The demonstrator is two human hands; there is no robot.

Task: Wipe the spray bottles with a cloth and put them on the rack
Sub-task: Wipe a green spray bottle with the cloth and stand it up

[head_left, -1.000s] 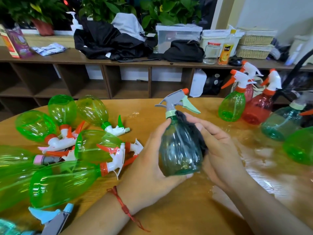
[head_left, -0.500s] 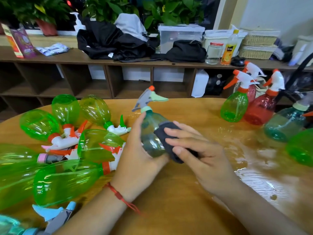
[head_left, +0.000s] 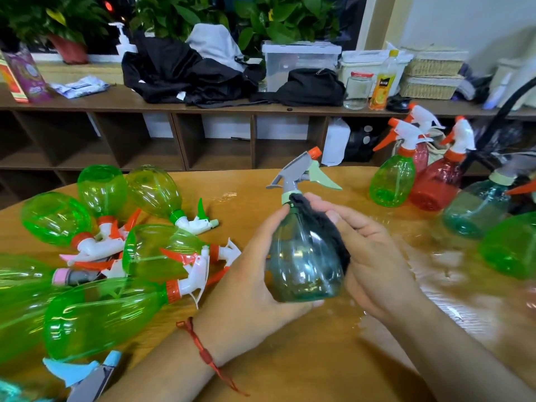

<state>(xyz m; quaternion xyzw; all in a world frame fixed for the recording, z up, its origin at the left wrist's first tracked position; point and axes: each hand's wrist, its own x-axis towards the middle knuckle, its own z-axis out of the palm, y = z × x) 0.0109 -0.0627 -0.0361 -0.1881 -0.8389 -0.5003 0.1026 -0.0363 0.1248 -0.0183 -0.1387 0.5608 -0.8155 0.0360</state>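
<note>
The left hand (head_left: 255, 285) grips the teal spray bottle (head_left: 301, 262) from its 9 o'clock side, fingers curled under the rounded belly and the thumb up near the neck; a red cord bracelet (head_left: 203, 343) circles that wrist. The right hand (head_left: 374, 262) holds a dark, fuzzy cloth (head_left: 330, 236) wrapped against the bottle's 3 o'clock side, its fingers curved round the fabric. The bottle is upright just above the table at the centre of the view, a clear, ribbed, pear-shaped plastic body that looks empty, topped by a pale green collar and a grey trigger head (head_left: 295, 172) with an orange nozzle tip and a mint lever. The table (head_left: 304, 358) is glossy, rounded wood. At 9 o'clock, bright green translucent bottles (head_left: 101, 314) lie on their sides in a heap, touching one another, with white and orange trigger heads. At 2 o'clock a green bottle (head_left: 393, 178) stands upright just beside a red bottle (head_left: 435, 184); at 3 o'clock a second teal bottle (head_left: 475, 210) stands near another green one (head_left: 510, 248) at the frame edge. At 12 o'clock a dark wooden shelf unit (head_left: 203, 111) of open cubbies carries crumpled black clothing (head_left: 185, 74), a clear plastic box (head_left: 298, 65), a red-lidded glass jar (head_left: 358, 88) that looks empty, an orange drink bottle (head_left: 383, 82) and stacked woven baskets (head_left: 432, 74), with leafy plants (head_left: 275, 18) behind.
</note>
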